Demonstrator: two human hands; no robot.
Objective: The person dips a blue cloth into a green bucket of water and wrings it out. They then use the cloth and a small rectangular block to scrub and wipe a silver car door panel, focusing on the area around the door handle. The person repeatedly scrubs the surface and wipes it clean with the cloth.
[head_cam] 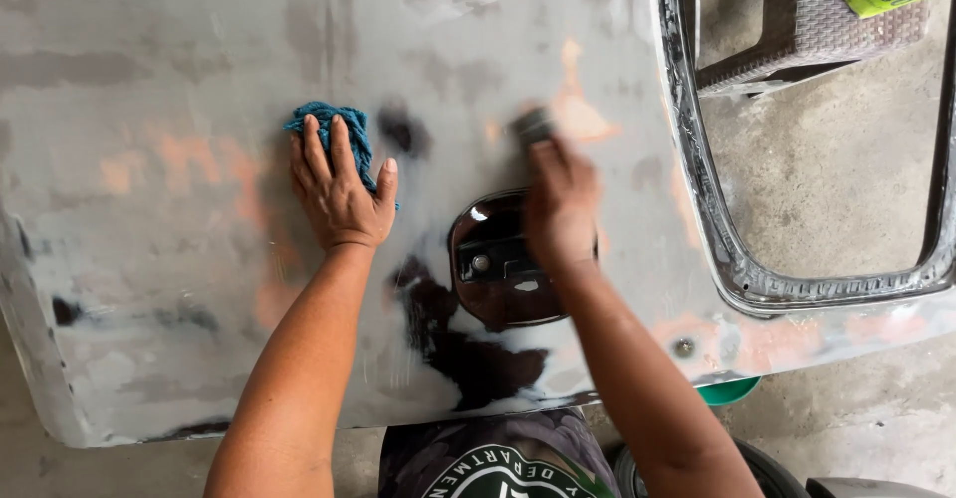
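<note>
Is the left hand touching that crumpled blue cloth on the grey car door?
Touching. The head view shows the left hand pressed flat on the crumpled blue cloth, fingers overlapping it.

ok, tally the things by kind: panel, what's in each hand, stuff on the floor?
Car door panel: 1
Blue cloth, under left hand: 1
Sanding block, at right hand: 1
Woven stool: 1
Green container: 1
Total: 5
</note>
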